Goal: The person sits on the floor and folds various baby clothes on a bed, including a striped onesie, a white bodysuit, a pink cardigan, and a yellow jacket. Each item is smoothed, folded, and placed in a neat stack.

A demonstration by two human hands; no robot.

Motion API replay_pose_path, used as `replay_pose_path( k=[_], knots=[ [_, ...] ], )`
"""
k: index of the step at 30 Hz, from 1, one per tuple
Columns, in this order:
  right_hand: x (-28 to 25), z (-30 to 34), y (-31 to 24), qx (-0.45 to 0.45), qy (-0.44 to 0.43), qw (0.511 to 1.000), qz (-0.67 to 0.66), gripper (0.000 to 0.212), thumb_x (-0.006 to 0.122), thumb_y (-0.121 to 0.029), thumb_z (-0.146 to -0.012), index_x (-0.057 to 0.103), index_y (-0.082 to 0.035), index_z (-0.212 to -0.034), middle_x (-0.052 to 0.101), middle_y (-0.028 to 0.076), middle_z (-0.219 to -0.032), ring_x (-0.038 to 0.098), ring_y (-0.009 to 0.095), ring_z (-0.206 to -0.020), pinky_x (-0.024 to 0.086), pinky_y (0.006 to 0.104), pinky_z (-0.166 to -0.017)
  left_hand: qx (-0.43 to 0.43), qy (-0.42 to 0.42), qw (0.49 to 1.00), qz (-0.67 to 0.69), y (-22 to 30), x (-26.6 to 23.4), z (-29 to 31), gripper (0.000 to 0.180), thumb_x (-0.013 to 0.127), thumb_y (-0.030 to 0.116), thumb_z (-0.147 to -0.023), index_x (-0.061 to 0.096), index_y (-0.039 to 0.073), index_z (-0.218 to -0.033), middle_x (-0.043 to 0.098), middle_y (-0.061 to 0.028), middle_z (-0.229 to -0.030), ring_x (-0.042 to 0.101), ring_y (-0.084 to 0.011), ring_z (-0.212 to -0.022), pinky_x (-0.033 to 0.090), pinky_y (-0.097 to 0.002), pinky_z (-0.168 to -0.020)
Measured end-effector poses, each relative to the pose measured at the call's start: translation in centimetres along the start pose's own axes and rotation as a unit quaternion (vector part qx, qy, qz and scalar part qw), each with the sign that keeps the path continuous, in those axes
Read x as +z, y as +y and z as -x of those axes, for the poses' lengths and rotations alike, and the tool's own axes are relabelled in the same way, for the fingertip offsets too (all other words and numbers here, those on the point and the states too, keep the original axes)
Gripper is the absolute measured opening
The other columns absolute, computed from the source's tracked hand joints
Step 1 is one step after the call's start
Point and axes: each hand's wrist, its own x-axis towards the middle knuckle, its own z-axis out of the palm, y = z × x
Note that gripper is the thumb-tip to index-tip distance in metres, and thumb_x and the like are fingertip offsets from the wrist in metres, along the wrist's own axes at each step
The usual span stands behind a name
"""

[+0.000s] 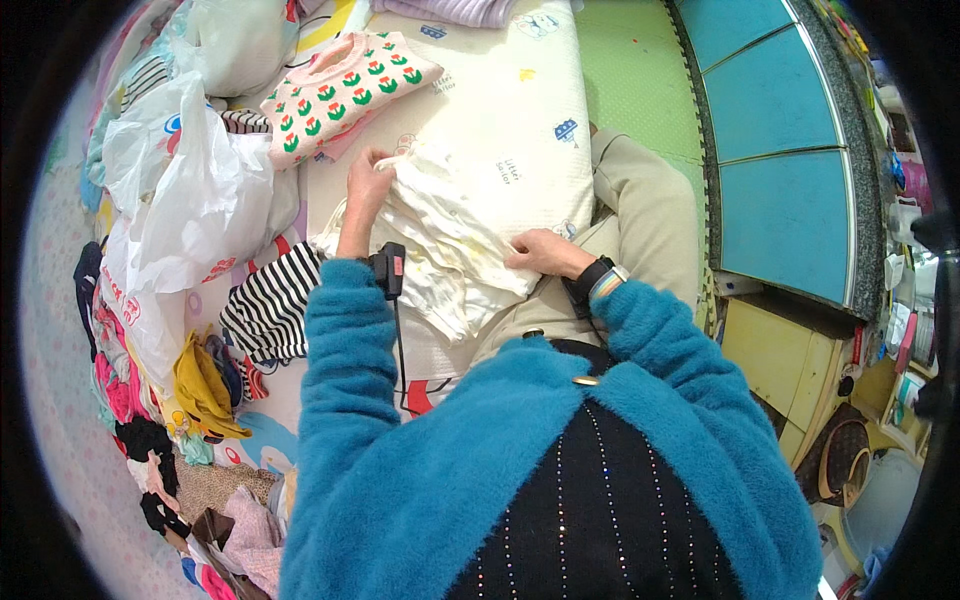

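A white, crumpled piece of clothing with faint yellow marks (pixel 440 245) lies spread over the pale printed mat (pixel 535 90) in front of me. My left hand (pixel 371 180) pinches its far left edge with closed fingers. At the near right edge my right hand (pixel 540 253) grips the cloth between thumb and fingers. Just beyond my left hand, a pink knitted top with red and green tulips (pixel 345 88) rests folded on the mat. A black-and-white striped garment (pixel 272 305) lies left of my left forearm.
White plastic bags (pixel 190 190) stand along the left, beside a mustard-yellow garment (pixel 207 388) and several heaped clothes. A folded lilac knit (pixel 450 10) sits at the mat's far end. Blue cabinet doors (pixel 785 125) line the right, past the green floor mat (pixel 640 85).
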Motion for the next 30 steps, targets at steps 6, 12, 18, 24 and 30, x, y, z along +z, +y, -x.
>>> replay_pose_path(
  k=[6,12,18,24,30],
  knots=[
    [0.0,0.2,0.2,-0.018,-0.008,1.000,-0.003,0.040,0.065,-0.035,-0.087,0.064,0.005,-0.090,0.061,0.021,-0.076,0.056,0.027,-0.068,0.044,0.0405,-0.065,-0.147,-0.102,0.974,0.138,-0.8,-0.7,-1.2,0.043,0.069,0.028,-0.082,0.069,-0.007,-0.106,0.072,-0.0131,-0.096,0.065,-0.0185,-0.081,0.049,-0.0300,-0.078],
    [0.3,-0.2,0.6,0.023,0.000,0.999,-0.038,0.047,0.055,-0.041,-0.096,0.067,0.004,-0.103,0.068,0.023,-0.092,0.063,0.030,-0.084,0.048,0.0384,-0.076,-0.054,-0.116,0.992,0.006,3.0,-0.1,-3.0,0.048,0.063,0.041,-0.089,0.070,-0.005,-0.099,0.070,-0.0086,-0.092,0.062,-0.0147,-0.083,0.046,-0.0264,-0.077],
    [0.7,-0.4,1.8,0.008,0.015,0.998,-0.054,0.052,0.049,-0.043,-0.099,0.066,0.006,-0.108,0.070,0.020,-0.096,0.063,0.029,-0.087,0.048,0.0368,-0.080,-0.141,-0.250,0.957,-0.035,4.4,2.6,-4.5,0.064,0.061,0.056,-0.088,0.069,-0.006,-0.101,0.069,-0.0131,-0.091,0.064,-0.0189,-0.083,0.050,-0.0311,-0.072],
    [0.1,-0.6,2.2,0.075,-0.047,0.982,-0.167,0.045,0.054,-0.038,-0.098,0.067,0.004,-0.106,0.067,0.009,-0.088,0.058,0.016,-0.080,0.048,0.0307,-0.074,-0.144,-0.315,0.938,0.030,4.5,2.2,-4.0,0.056,0.066,0.047,-0.090,0.064,-0.004,-0.115,0.067,-0.0093,-0.102,0.064,-0.0170,-0.086,0.052,-0.0285,-0.075],
    [-0.2,-0.2,0.5,0.065,0.026,0.979,-0.193,0.039,0.059,-0.034,-0.094,0.065,0.003,-0.103,0.065,0.011,-0.079,0.060,0.016,-0.068,0.051,0.0321,-0.061,-0.100,-0.170,0.966,0.168,3.9,1.7,-5.0,0.044,0.060,0.038,-0.096,0.066,-0.001,-0.115,0.068,-0.0043,-0.102,0.060,-0.0119,-0.090,0.048,-0.0269,-0.081]
  ],
)
